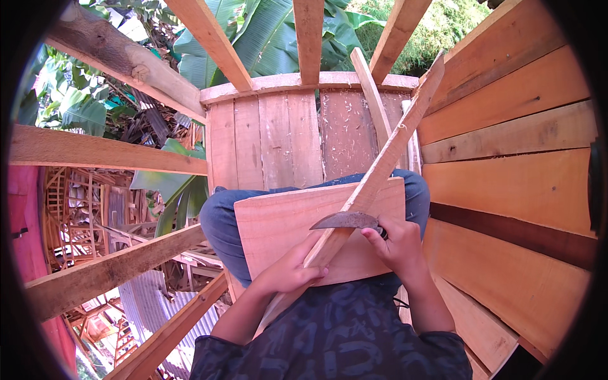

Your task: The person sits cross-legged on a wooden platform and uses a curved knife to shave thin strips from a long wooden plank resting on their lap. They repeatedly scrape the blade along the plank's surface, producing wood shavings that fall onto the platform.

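Note:
A long narrow wooden strip (387, 163) runs slantwise from my waist up to the far right, crossing above a flat wooden board (275, 221) that lies on my lap. My left hand (292, 265) is wrapped round the strip's lower part. In my right hand (398, 246) is a knife with a curved, dark blade (345, 220); its handle is mostly hidden by my fingers. The blade lies across the strip, its tip pointing left, just beyond my left hand.
Wood shavings are scattered over the plank floor (345, 136) ahead. A second strip (372, 95) leans at the far rail (272, 83). Plank walling (506, 183) rises on my right. Spaced beams (107, 149) stand on my left, with corrugated sheets (152, 304) below them.

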Available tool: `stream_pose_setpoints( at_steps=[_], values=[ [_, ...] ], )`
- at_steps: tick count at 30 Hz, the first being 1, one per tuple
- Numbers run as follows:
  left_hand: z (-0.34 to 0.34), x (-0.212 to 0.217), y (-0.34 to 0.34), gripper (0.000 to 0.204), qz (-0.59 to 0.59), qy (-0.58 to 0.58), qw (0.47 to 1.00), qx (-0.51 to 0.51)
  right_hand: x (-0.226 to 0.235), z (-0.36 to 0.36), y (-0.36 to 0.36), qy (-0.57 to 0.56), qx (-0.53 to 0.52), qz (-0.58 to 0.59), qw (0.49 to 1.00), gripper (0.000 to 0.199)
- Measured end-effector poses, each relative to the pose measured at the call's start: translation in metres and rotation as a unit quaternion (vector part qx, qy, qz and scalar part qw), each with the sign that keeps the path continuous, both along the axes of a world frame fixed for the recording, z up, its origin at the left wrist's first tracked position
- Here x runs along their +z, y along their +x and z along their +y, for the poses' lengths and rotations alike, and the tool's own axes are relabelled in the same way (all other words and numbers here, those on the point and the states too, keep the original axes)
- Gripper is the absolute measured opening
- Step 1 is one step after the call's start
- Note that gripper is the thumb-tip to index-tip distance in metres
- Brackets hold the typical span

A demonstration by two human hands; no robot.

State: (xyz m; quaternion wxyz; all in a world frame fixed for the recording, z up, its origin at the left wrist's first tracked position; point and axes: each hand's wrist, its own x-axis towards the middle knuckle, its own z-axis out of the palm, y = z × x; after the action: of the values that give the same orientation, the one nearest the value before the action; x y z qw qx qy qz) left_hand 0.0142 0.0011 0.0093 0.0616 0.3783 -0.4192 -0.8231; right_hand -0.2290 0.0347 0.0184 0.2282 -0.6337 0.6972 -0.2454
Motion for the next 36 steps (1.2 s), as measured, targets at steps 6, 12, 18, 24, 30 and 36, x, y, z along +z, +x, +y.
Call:
stream_pose_setpoints(
  at_steps=[6,12,18,24,30,36],
  values=[
    [0.006,-0.006,-0.002,0.065,0.005,-0.073,0.997,0.026,0.002,-0.001,-0.006,-0.031,-0.010,0.080,0.996,0.048],
    [0.008,-0.008,-0.005,0.068,0.008,-0.128,0.991,0.040,0.002,-0.007,-0.018,-0.043,-0.026,0.114,0.992,0.053],
    [0.006,-0.002,-0.004,0.064,-0.005,-0.133,0.990,0.034,-0.004,-0.005,-0.012,-0.031,-0.034,0.096,0.994,0.049],
    [0.006,-0.003,-0.003,0.065,-0.004,-0.107,0.994,0.036,0.007,0.012,0.015,0.090,-0.053,-0.115,0.988,0.034],
    [0.006,-0.003,-0.005,0.063,0.004,-0.168,0.985,0.031,0.010,0.013,0.014,0.164,0.012,-0.207,0.964,0.027],
    [0.005,-0.002,-0.005,0.070,-0.005,-0.115,0.993,0.030,0.013,-0.001,0.002,0.107,-0.015,-0.209,0.972,0.025]
  ],
)
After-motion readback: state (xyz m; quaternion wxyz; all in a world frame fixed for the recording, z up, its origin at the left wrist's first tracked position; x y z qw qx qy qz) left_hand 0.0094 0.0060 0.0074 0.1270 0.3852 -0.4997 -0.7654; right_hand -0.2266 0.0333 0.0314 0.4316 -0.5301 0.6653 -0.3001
